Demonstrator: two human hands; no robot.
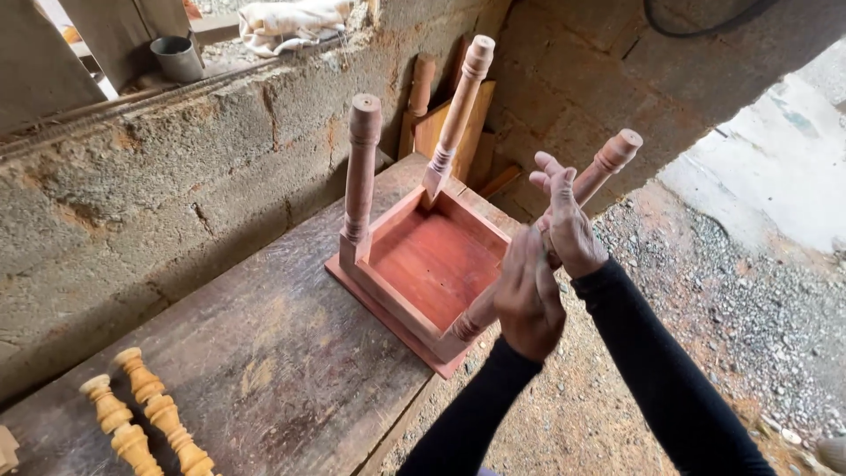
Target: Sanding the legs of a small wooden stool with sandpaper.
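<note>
1. On the counter, near its far corner: an upturned reddish wooden stool, seat down, turned legs pointing up.
2. Left hand: grip closed around the nearest stool leg, low on it.
3. Right hand: pressed against the same leg higher up, fingers spread and mostly straight, grip open.
4. At the counter's near left corner: two pale turned spindles, lying side by side, well apart from the stool.
5. Behind: a block wall; to the right, gravel ground.
</note>
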